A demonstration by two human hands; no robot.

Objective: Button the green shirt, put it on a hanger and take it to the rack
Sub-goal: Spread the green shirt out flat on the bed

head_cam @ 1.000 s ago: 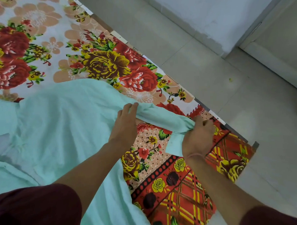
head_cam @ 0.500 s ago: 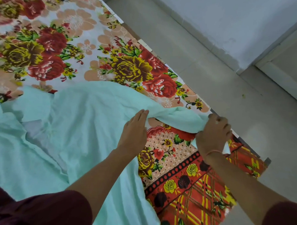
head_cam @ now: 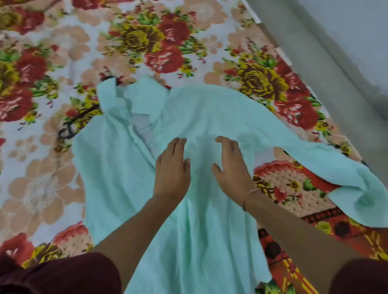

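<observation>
Floral bedsheet (head_cam: 47, 185), green shirt (head_cam: 123, 171) lying spread

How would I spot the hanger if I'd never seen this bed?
Start at the flowered bedspread and find the pale green shirt spread across it. Along the shirt's upper left edge, beside the collar, thin black curves of the hanger poke out: the only black, wiry thing among the flowers.
</observation>
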